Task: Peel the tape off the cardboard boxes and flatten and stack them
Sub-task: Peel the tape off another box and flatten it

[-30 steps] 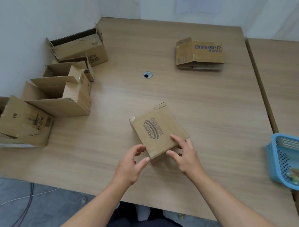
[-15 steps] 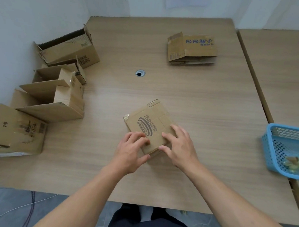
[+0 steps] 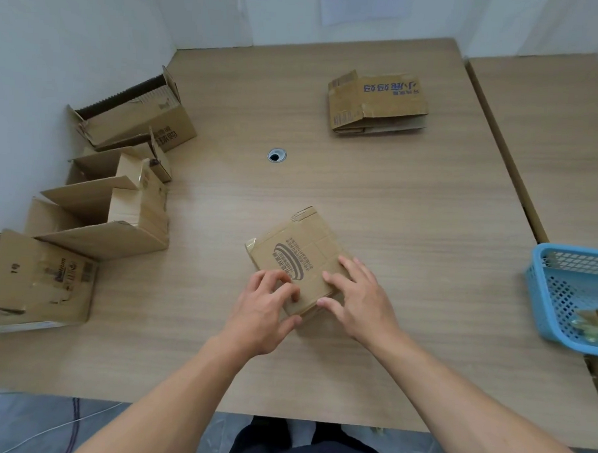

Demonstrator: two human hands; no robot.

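Since a second ago the left hand (image 3: pixel 263 310) has climbed from the near corner of the box (image 3: pixel 296 250) onto its top, and both hands now sit on it together. The box itself has barely shifted. It lies near the middle of the table (image 3: pixel 411 204), turned corner-on to the person, with its near half under the hands and its printed top showing beyond the fingertips. The left hand curls over the near left part, fingers bent on the top and thumb against the near edge, so it pinches that corner. The right hand (image 3: pixel 359 301) lies flatter on the near right part, fingers fairly straight and pressing down. The two hands are just beside each other, not touching. The box looks small, light and empty, with thin, stiff walls that should fold along their creases, and it would likely slide on the smooth tabletop unless one hand pins it. A shiny strip at its left corner looks like tape (image 3: pixel 251 243), and a loose end there is probably the best place to pick. The flattened stack (image 3: pixel 378 103) lies far right, well apart.
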